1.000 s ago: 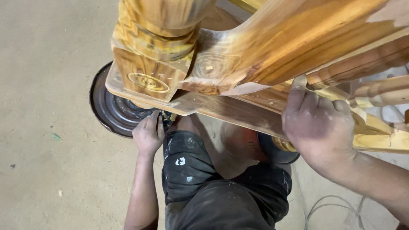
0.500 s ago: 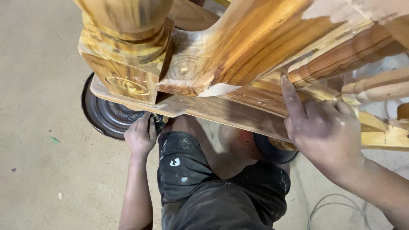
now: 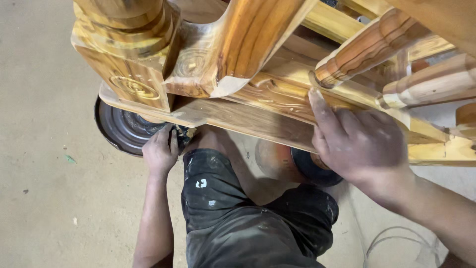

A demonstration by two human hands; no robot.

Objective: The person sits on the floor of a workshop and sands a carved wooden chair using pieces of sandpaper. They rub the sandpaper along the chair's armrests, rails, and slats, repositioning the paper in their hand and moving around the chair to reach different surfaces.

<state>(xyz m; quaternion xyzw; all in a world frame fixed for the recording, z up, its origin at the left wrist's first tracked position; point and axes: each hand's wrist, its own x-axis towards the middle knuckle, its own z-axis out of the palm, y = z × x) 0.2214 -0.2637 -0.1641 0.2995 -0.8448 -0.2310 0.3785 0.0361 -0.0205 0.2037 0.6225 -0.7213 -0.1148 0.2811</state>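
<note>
A varnished wooden furniture frame fills the top of the view, with a carved square post (image 3: 129,54) and turned spindles (image 3: 367,49). My right hand (image 3: 362,144) lies flat on the frame's lower rail (image 3: 267,99), fingers stretched up towards a spindle. My left hand (image 3: 161,149) reaches under the frame, beside a dark round dish (image 3: 116,129) on the floor. Its fingers curl over a small dark cloth-like lump (image 3: 182,135). The frame hides the dish's far side.
My legs in dark stained trousers (image 3: 238,218) are folded under the frame. Beneath the rail, by my right wrist, lies a round orange and dark object (image 3: 292,161). A thin white cable (image 3: 396,243) loops on the sandy floor (image 3: 44,149) at the lower right.
My right hand has slid along the rail and its fingers now stretch out flat. My left hand has stayed by the dish. The view has shifted a little.
</note>
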